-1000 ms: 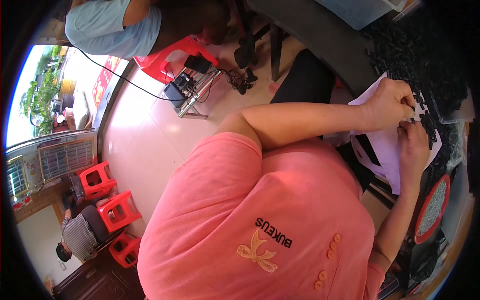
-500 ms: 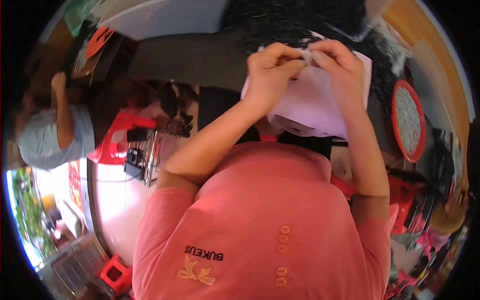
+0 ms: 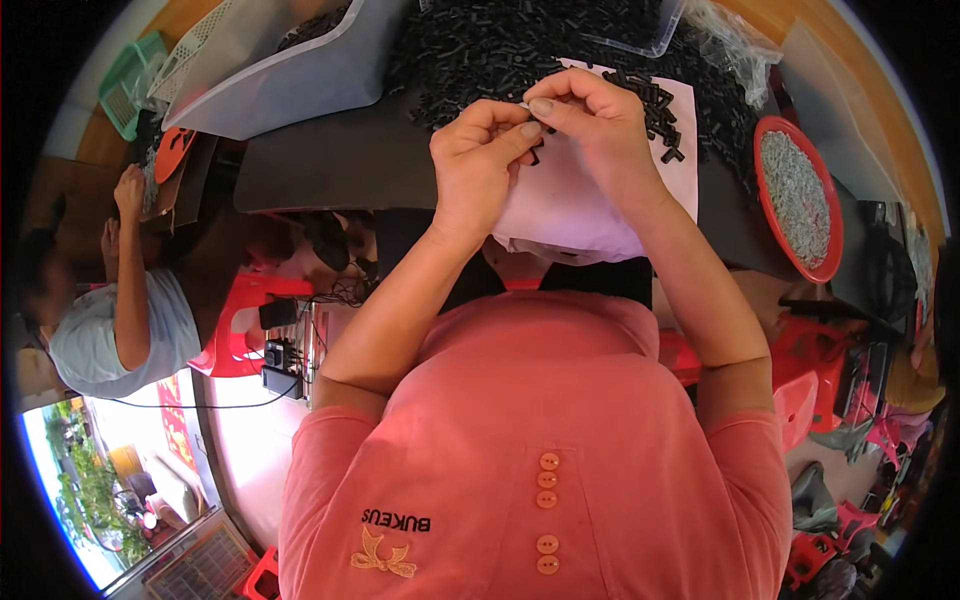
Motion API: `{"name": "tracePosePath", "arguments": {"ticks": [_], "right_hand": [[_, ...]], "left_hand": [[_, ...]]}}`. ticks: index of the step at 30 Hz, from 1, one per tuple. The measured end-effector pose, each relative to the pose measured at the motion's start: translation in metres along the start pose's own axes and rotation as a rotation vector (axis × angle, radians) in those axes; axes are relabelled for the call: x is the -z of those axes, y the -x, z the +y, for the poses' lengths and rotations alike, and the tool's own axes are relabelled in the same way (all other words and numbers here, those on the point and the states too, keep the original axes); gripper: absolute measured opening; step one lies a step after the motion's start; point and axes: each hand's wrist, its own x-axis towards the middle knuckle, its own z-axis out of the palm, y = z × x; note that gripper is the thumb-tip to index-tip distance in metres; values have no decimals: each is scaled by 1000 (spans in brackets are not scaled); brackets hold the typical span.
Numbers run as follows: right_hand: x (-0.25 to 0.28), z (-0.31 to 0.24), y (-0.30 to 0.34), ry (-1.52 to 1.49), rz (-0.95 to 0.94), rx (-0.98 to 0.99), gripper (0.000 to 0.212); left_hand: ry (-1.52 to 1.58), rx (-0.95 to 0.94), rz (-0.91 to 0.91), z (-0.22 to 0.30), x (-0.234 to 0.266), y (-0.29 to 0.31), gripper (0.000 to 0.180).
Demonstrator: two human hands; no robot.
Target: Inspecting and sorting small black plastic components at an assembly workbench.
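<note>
Above 1 white sheet, 2 hands pinch 1 small black part.

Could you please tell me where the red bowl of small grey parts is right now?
In the head view, the red bowl sits on the dark table at the person's right, beyond the right hand and beside the white sheet and the heap of small black parts.

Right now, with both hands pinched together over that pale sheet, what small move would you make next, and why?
Probably press the two tiny pieces together: the left hand and right hand meet fingertip to fingertip above the pale sheet, with a small black part at the fingertips.
</note>
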Motion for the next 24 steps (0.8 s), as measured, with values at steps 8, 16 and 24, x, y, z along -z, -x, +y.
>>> {"name": "tracePosePath", "arguments": {"ticks": [8, 16, 24], "right_hand": [[1, -2, 2, 29, -28, -24, 12], [4, 1, 1, 203, -35, 53, 11], [7, 4, 2, 469, 4, 247, 8]], "left_hand": [[33, 23, -12, 1, 0, 0, 6], [11, -17, -4, -3, 0, 0, 6], [-53, -76, -29, -5, -2, -1, 7]]}}
